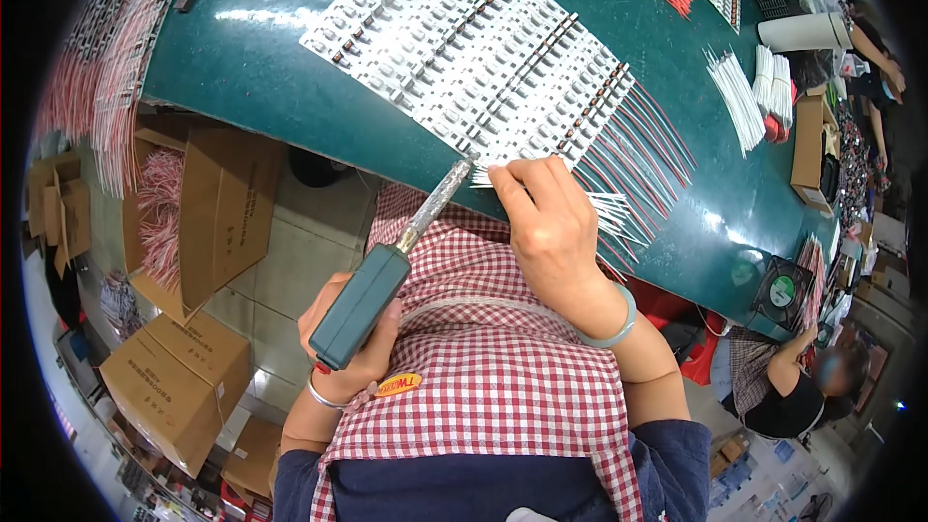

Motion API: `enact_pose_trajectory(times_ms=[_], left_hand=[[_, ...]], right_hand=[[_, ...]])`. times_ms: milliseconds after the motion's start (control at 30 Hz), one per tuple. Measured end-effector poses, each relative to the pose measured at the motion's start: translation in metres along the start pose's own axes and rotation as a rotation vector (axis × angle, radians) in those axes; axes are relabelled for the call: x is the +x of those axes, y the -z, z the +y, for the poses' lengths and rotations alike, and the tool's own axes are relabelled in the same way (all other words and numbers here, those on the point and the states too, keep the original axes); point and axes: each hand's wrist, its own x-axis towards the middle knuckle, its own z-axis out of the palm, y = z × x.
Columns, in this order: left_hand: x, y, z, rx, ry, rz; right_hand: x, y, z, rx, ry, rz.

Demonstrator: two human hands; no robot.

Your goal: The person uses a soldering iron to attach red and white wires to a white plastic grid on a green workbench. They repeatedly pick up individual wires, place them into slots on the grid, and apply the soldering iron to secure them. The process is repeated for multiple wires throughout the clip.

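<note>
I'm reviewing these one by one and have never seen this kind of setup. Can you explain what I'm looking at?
There is no robot here, just a person working with bare hands. The single picture comes from a wide fisheye camera worn on the head, looking down, so straight edges bend and the rim goes dark.

The left hand grips a green tool with a long metal nose, probably a soldering gun. Its tip is at the near edge of the white boards, which lie in rows on a green table. The right hand has its fingertips there too, by some short white wires; its exact hold is unclear.

Red and dark wires fan out beside the boards. Farther right lie white wire bundles. Cardboard boxes stand at lower left.
</note>
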Motion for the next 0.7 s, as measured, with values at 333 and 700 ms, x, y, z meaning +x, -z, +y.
enact_pose_trajectory(times_ms=[333, 700], left_hand=[[0.023, -0.006, 0.017, 0.036, -0.064, 0.035], [0.029, -0.008, 0.017, 0.116, -0.155, 0.01]], right_hand=[[-0.004, -0.008, 0.014, -0.001, 0.017, 0.077], [0.002, -0.003, 0.01, -0.027, 0.0, 0.03]])
